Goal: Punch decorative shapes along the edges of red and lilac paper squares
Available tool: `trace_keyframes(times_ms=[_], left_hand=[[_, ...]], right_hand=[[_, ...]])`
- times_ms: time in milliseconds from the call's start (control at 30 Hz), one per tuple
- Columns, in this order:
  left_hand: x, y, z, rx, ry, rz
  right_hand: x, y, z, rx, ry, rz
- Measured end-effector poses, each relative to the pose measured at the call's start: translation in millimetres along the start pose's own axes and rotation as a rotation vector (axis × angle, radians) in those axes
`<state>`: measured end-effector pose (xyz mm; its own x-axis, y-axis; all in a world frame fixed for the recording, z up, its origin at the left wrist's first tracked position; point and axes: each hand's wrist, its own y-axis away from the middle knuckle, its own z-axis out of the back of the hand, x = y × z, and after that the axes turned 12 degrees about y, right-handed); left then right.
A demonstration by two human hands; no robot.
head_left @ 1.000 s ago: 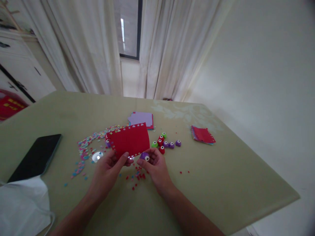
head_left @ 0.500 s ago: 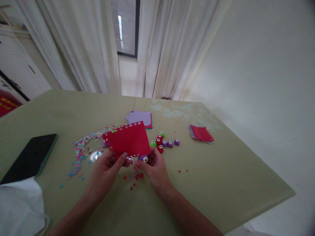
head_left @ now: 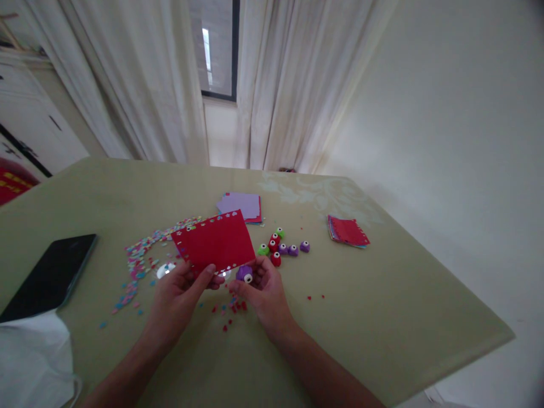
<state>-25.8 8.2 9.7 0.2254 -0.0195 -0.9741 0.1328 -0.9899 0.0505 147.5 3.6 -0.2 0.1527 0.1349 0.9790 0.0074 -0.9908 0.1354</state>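
Left hand (head_left: 181, 292) pinching red card (head_left: 215, 241); right hand (head_left: 267, 292) pinching purple punch (head_left: 243, 273), by card's lower edge. Advisable: hold card flat, edge square to punch.

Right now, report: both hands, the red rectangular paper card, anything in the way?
Left hand gripping card at lower edge. Right hand holding purple, rounded, one-eyed gadget by card's lower right corner. Loose red paper bits below hands, apparently not blocking.

Scene dimly lit, white glare (head_left: 165, 271) mirrored on the surface (head_left: 382, 317), fine detail blurred, edges stretched, upper right corner darkened.
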Motion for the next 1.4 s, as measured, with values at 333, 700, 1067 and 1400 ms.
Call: trace_keyframes(times_ms=[333, 700, 1067, 1400], left_hand=[[0.4, -0.2, -1.9, 0.011, -0.021, 0.008], [-6.3, 2.1, -3.1, -0.002, -0.05, 0.001], [-4.5, 2.8, -0.4, 0.006, -0.039, 0.005], [-5.2, 3.4, -5.3, 0.057, -0.028, 0.01]], right_hand=[[-1.5, -1.2, -1.3, 0.009, -0.009, 0.009], [-0.7, -0.8, -1.1, -0.019, 0.027, -0.008], [-2.6, -1.1, -0.1, -0.023, 0.026, -0.011], [1.2, -0.9, -3.2, 0.019, -0.021, 0.004]])
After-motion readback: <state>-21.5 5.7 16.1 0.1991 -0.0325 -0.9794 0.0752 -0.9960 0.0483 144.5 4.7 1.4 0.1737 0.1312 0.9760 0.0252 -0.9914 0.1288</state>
